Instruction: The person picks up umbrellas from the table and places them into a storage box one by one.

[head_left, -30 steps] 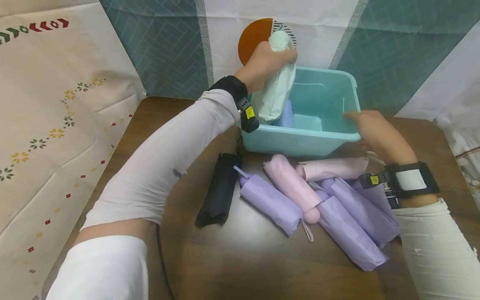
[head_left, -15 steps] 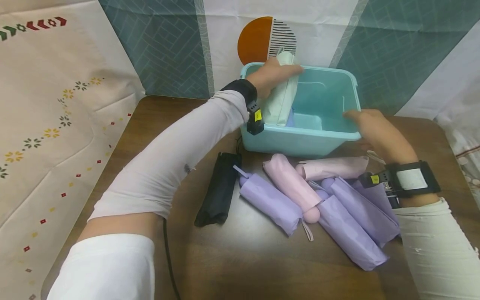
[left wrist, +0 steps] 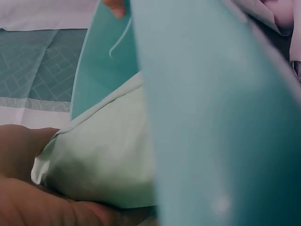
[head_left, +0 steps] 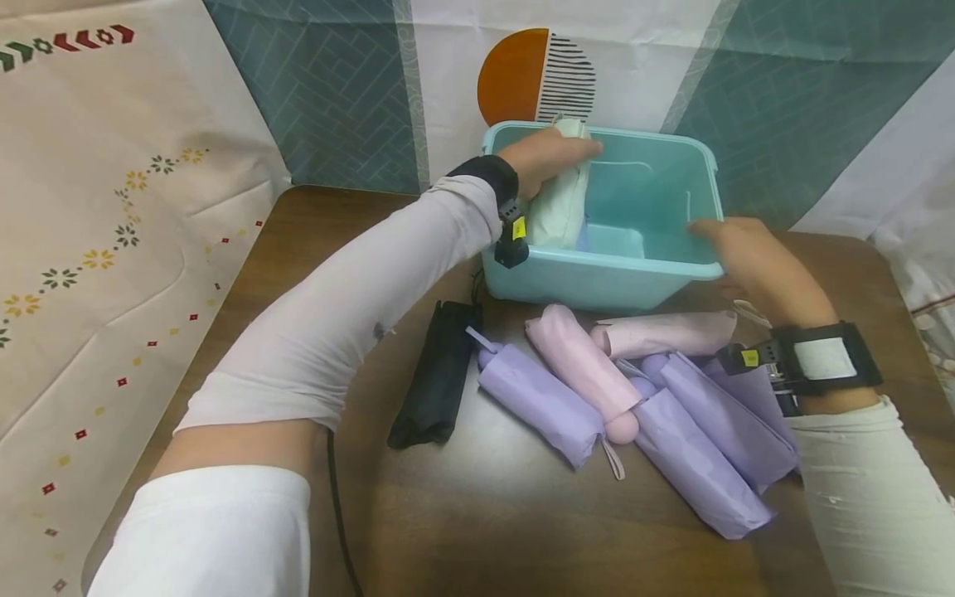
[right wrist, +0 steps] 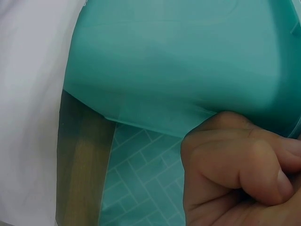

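Note:
My left hand (head_left: 548, 160) grips a pale green folded umbrella (head_left: 558, 207) by its upper part, inside the left end of a light teal plastic bin (head_left: 597, 280). In the left wrist view the umbrella (left wrist: 103, 155) slants down behind the bin's near wall (left wrist: 202, 117), with fingers curled round its end. A sliver of a lavender umbrella (head_left: 583, 235) shows beside it in the bin. At the bin's right end my right hand (head_left: 757, 265) holds the rim, thumb on the inner side. The right wrist view shows those fingers (right wrist: 230, 160) curled at the bin's wall (right wrist: 174, 61).
In front of the bin lie a black folded umbrella (head_left: 436, 373), a lavender one (head_left: 540, 402), two pink ones (head_left: 582, 361) and more lavender ones (head_left: 701, 464) on the brown table (head_left: 477, 514). A dark cable (head_left: 339, 506) runs near the left forearm. Patterned cloth (head_left: 328, 99) hangs behind.
My left hand has lowered the pale green umbrella deeper into the bin, moving slightly right. The right hand keeps its place on the rim.

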Available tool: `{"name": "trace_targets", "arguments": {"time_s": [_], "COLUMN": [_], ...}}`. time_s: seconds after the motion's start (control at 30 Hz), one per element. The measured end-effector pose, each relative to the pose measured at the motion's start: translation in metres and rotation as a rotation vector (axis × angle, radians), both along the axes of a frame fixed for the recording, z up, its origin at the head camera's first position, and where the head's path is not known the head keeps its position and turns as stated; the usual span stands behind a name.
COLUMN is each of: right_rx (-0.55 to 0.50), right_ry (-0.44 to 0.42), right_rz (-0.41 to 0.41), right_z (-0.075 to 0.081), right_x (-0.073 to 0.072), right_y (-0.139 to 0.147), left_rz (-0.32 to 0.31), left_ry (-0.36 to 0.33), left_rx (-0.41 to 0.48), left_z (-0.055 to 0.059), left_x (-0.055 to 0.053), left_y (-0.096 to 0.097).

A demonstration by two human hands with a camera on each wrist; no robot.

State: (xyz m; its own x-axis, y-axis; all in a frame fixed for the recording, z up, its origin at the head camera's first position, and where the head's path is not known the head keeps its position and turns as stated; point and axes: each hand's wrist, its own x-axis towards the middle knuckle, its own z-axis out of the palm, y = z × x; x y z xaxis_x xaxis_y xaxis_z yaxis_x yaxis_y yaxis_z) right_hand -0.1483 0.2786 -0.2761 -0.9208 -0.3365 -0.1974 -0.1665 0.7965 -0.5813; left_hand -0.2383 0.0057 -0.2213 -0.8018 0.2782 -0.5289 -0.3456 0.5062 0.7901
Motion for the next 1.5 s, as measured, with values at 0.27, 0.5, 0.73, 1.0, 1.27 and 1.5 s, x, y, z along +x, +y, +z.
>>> {"name": "trace_targets", "arguments": {"time_s": [0.27,0.5,0.73,1.0,1.27,1.5], "right_rx": [-0.124,-0.047,-0.161,-0.193,-0.027,0.030], "right_ry": [-0.146,-0.066,-0.193,-0.236,-0.037,0.053], "right_rz": [-0.133,-0.043,-0.181,-0.223,-0.012,0.056], "right_z": [0.000,0.000,-0.002,-0.002,-0.003,-0.002], "right_x": [-0.001,-0.001,-0.002,-0.004,-0.003,-0.002], "right_y": [0.000,-0.001,0.000,-0.003,0.001,0.002], "left_rz": [-0.052,-0.096,-0.164,-0.188,-0.193,-0.221], "left_ry": [-0.050,-0.037,-0.013,0.023,0.023,-0.030], "left_rx": [-0.093,-0.163,-0.259,-0.379,-0.440,-0.409], "left_z": [0.000,-0.002,-0.002,-0.001,0.006,0.011], "left_x": [0.002,0.002,0.001,0.001,0.000,0.000], "left_y": [0.004,0.004,0.007,0.007,0.011,0.009]}}
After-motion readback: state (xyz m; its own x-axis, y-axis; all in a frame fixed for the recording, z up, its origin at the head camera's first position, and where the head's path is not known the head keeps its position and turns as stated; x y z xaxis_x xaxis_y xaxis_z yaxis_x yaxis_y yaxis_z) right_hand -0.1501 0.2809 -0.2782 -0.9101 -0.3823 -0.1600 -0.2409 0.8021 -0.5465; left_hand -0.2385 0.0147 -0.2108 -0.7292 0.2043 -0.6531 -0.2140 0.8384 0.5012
